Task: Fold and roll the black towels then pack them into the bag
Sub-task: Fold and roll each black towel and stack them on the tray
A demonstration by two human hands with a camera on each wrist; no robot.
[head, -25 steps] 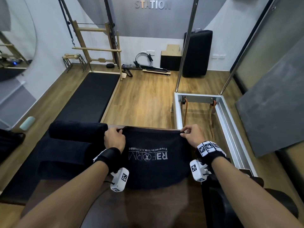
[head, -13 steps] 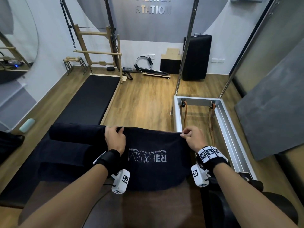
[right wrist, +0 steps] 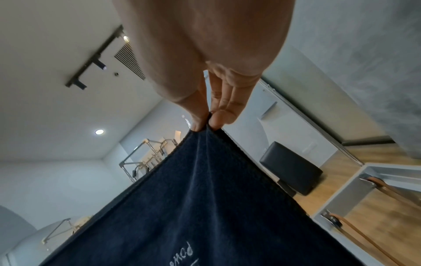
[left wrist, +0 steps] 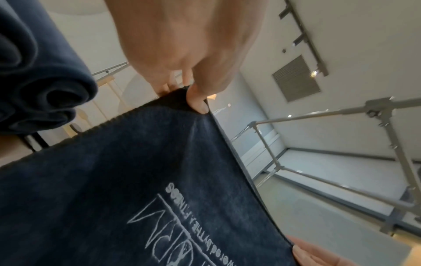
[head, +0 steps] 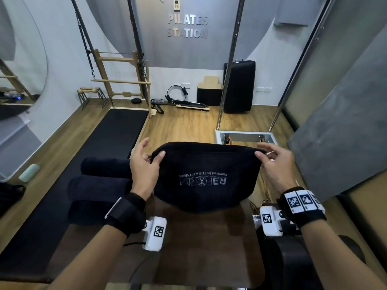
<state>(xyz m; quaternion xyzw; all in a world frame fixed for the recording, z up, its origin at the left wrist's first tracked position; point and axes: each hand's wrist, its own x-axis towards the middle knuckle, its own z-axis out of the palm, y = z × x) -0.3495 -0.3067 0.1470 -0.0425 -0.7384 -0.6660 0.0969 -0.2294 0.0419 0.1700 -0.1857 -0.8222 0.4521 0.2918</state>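
A black towel [head: 206,176] with grey printed lettering hangs lifted above the brown table [head: 201,243], its lower edge still near the surface. My left hand [head: 155,159] pinches its top left corner [left wrist: 193,100] between thumb and fingers. My right hand [head: 262,154] pinches the top right corner [right wrist: 205,131] the same way. To the left lie rolled black towels [head: 100,185], stacked side by side; their spiral ends [left wrist: 43,90] show in the left wrist view. No bag is clearly seen.
A black padded seat [head: 293,264] stands at my lower right. Beyond the table are a metal reformer frame [head: 245,136], a black floor mat [head: 109,147] and wooden flooring. A dark object [head: 10,195] lies at the far left edge.
Both hands have raised the towel's far edge off the table, so the towel now hangs in the air instead of lying flat. The head view has tilted upward.
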